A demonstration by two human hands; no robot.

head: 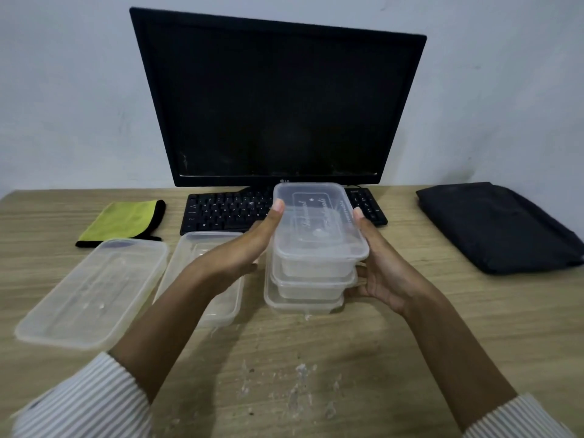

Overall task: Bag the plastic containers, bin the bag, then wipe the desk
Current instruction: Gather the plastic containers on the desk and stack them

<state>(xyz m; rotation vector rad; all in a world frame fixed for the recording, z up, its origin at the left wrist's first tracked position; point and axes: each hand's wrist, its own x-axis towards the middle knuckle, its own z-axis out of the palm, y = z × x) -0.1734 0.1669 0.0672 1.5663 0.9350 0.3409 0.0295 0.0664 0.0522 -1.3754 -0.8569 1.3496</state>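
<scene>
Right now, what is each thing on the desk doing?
Stack of containers: nested, held between both hands.
Left hand: grips the stack.
Right hand: grips the stack.
Two loose containers: lying on the desk.
Monitor: screen dark.
Green cloth: folded.
Black bag: folded flat.

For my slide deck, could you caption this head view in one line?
Both hands, left hand and right hand, hold a stack of clear containers above the desk.
</scene>
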